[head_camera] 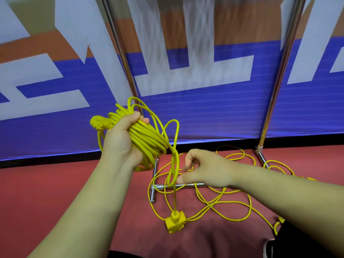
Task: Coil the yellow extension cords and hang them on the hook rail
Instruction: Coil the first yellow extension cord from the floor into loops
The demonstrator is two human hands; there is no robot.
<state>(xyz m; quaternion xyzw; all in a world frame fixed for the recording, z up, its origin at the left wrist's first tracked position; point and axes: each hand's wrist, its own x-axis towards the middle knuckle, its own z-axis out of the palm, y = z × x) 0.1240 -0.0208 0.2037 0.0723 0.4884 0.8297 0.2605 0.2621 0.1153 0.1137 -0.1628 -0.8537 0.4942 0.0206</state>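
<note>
Floor (55, 192) of red runs back to the lower edge of a blue-and-white banner (214, 118). Two chrome uprights (279, 71) stand before it, and their base bars (154, 190) lie on the floor with loose yellow cord (232, 202) sprawled over and around them — the widest stretch of floor is left of the bars. The left hand (121, 140) grips the coil (149, 140) tight, raised before the banner. The right hand (202, 170) keeps a slack grip — fingers half curled, holding nothing, thumb against a hanging loop that drops to a yellow socket block (175, 223).
</note>
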